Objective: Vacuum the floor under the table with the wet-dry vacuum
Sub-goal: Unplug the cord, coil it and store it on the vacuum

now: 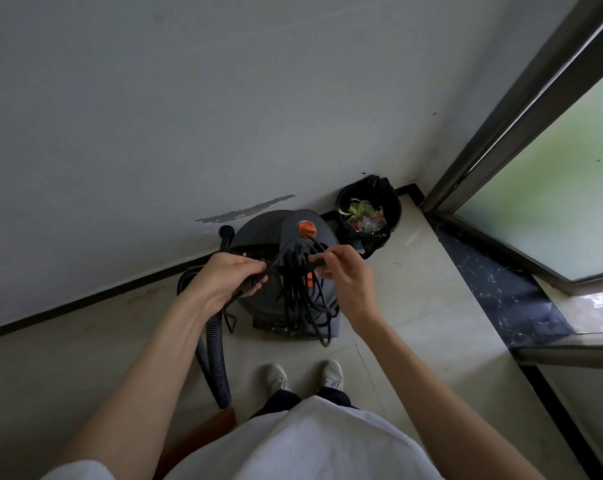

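Observation:
A grey round wet-dry vacuum point(258, 233) with an orange knob point(307, 228) stands on the floor against the white wall, just ahead of my feet. A bundle of black power cord point(300, 296) hangs in loops over its top and front. My left hand point(229, 277) is closed around the cord near the plug end, on the bundle's left. My right hand point(345, 271) pinches the upper right of the same bundle. The vacuum's dark ribbed hose point(215, 355) curves down its left side across the floor.
A black bin point(393, 209) lined with a bag and holding food scraps stands in the corner right of the vacuum. A frosted glass door with a dark frame point(500, 140) and dark stone threshold point(494, 282) runs along the right. A brown wooden corner point(206, 434) shows at my lower left.

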